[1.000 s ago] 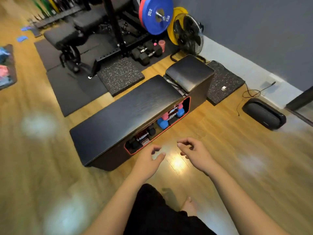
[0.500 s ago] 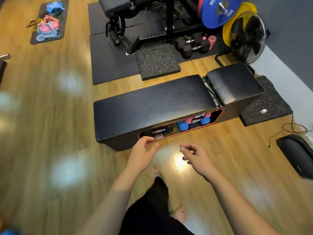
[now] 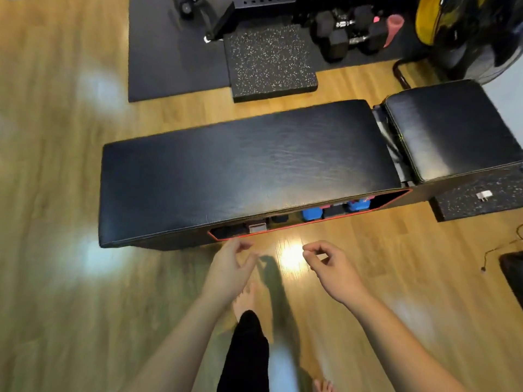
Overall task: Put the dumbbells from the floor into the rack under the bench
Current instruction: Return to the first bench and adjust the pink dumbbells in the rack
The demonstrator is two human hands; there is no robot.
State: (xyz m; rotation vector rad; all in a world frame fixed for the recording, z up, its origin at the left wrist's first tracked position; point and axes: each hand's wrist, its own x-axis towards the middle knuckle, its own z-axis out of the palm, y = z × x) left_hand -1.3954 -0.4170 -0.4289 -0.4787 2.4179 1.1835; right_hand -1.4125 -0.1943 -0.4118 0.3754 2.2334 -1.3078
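Note:
A long black padded bench (image 3: 246, 168) lies across the wooden floor in front of me. Under its near edge runs the red-rimmed rack opening (image 3: 311, 220). Inside I make out blue dumbbells (image 3: 311, 214) toward the right, a bit of pink behind them, and black dumbbell ends (image 3: 229, 230) toward the left; the bench top hides most of them. My left hand (image 3: 229, 271) hovers just in front of the rack's left end, fingers loosely curled, holding nothing. My right hand (image 3: 329, 267) hangs beside it over the floor, also loosely curled and empty.
Black hex dumbbells (image 3: 339, 32) and a pink roller (image 3: 393, 26) sit on the dark mat behind the bench. A speckled rubber pad (image 3: 268, 63) lies behind the bench, another pad (image 3: 481, 196) at right. A fan (image 3: 481, 38) stands at the back right. My bare foot (image 3: 244, 299) stands below my left hand.
My view has swung closer and more squarely over the bench, which hides more of the rack. Both hands stay empty and keep about the same loose pose in front of the rack.

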